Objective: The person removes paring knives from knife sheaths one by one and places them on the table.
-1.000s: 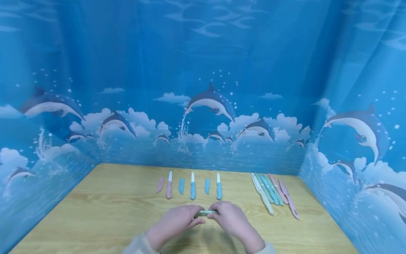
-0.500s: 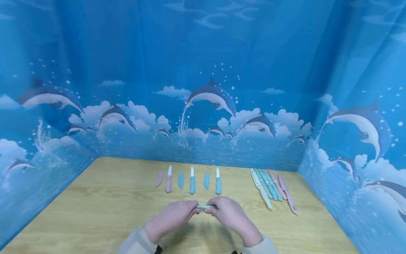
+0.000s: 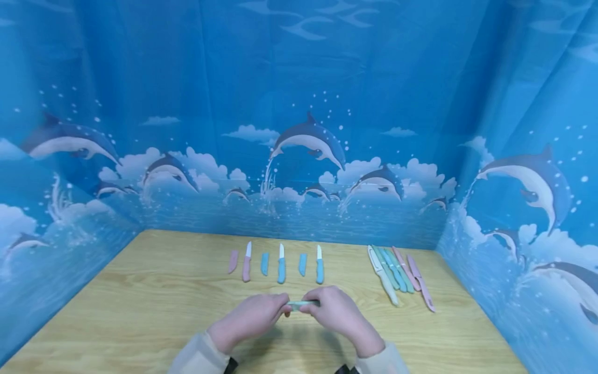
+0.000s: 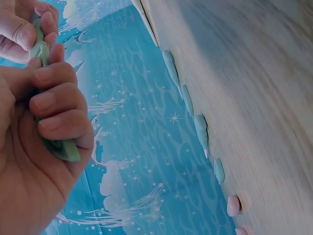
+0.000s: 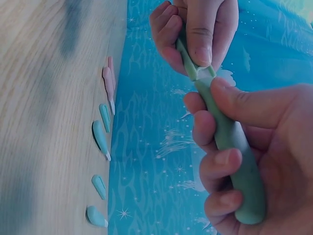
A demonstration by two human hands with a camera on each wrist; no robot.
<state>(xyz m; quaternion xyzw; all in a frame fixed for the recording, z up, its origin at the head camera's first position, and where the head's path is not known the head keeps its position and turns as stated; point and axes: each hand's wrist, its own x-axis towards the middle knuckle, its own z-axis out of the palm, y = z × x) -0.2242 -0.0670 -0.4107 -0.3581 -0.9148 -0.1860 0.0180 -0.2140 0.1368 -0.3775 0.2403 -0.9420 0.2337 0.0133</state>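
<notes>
Both hands hold one green knife above the front middle of the table. My right hand [image 3: 338,314] wraps its fingers round the green handle [image 5: 239,169], thumb along the top. My left hand [image 3: 254,314] grips the green sheath [image 5: 186,56], its end showing below the curled fingers in the left wrist view. Handle and sheath meet end to end between the hands; most of the sheath is hidden by the left fingers. Beyond the hands lie a pink knife [image 3: 246,267], a blue knife [image 3: 282,269] and another blue knife [image 3: 320,270], blades bare and pointing away.
Left of each bare knife lies a sheath: a pink sheath [image 3: 233,261], a blue sheath [image 3: 264,264] and another blue sheath [image 3: 302,264]. At the right, several sheathed knives lie close together, with a white knife [image 3: 386,283] and a pink knife [image 3: 424,291] outermost. A dolphin-print curtain [image 3: 299,218] borders the wooden table [image 3: 140,301].
The hands stay together on the green knife, a little higher in the view. The left fingers have closed in round the sheath. The knives on the table have not moved.
</notes>
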